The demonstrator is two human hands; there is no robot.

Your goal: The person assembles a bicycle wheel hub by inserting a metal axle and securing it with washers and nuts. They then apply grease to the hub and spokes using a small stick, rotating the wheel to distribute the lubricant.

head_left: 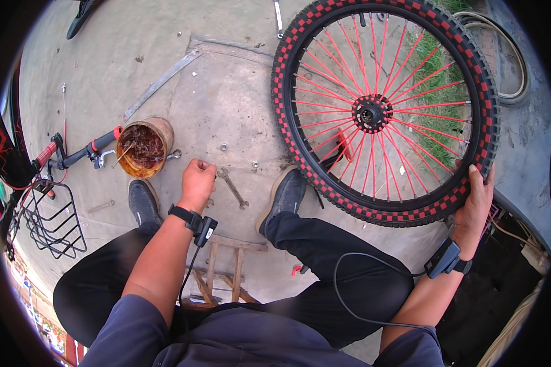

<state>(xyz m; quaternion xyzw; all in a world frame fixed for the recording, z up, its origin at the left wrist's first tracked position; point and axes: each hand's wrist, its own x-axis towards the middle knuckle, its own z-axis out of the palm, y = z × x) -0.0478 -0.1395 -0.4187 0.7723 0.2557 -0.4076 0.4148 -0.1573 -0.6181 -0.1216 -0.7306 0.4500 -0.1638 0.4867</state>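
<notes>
1. One red-checked wheel [371, 114] is occupying the right front, the right hand [471, 209] gripping its lower-right edge.
2. The left hand [198, 183] is curling near a wrench [233, 188]; whether it's holding anything is unclear.
3. Concrete floor [239, 110] is separating it from the wheel.

No lettering or numbers I can read anywhere in view. Small pale marking on the black device [206, 232] strapped at my left wrist: too small to make out.

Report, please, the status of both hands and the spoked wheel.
Right hand holding the wheel by its edge. Left hand curled, off the wheel; any contents unclear. Wrench lying between left hand and wheel.
</notes>
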